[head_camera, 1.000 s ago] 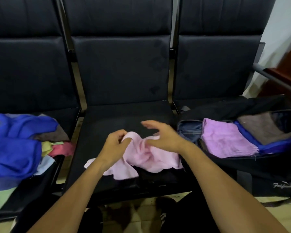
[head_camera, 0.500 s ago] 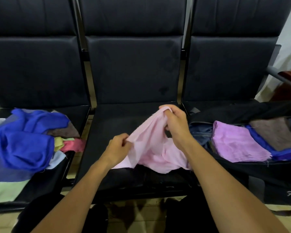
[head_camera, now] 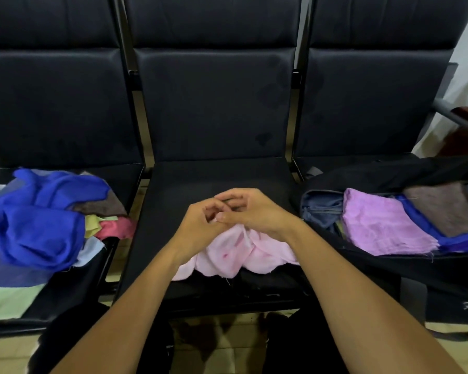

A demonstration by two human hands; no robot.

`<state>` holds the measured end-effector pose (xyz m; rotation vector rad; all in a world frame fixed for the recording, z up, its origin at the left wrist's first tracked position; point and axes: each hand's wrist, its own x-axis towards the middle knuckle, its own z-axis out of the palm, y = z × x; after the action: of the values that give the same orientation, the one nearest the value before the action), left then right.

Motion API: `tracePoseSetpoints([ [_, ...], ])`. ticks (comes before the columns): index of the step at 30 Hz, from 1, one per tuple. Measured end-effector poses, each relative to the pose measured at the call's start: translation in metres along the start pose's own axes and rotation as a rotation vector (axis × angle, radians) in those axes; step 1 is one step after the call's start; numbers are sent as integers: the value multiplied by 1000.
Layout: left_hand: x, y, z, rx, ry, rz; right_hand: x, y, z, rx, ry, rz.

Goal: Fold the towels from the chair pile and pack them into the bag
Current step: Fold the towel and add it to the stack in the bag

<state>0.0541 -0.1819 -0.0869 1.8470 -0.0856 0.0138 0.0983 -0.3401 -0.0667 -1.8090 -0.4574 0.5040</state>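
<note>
A row of three black padded seats (head_camera: 216,109) fills the view, over a pale tiled floor (head_camera: 227,344) showing beneath the arms. On the seat left of the hands lies the loose towel pile (head_camera: 35,222), blue cloth on top, its left edge cut off. Right of the hands an open black bag (head_camera: 389,265) holds a folded lilac towel (head_camera: 384,225), with blue and brown cloth beyond running out of frame. The pink towel (head_camera: 243,252) lies crumpled on the middle seat, just under the wrists. Left hand (head_camera: 200,225) and right hand (head_camera: 257,211) meet together, fingertips pinching the towel's top edge; the exact grip is hard to make out.
</note>
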Motion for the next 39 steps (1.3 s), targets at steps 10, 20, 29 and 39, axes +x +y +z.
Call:
tracePoseSetpoints([
  [10,-4,4,-8,-100,-84,-33,-5,8,-7,-159,-286,306],
  [20,-10,-8,-9,-82,-5,12,-4,6,21,-173,-172,187],
  [29,-13,-19,0,113,-187,-107,-6,10,-14,-534,162,70],
  [39,-6,-20,-5,155,177,-146,-15,19,-21,-914,167,185],
])
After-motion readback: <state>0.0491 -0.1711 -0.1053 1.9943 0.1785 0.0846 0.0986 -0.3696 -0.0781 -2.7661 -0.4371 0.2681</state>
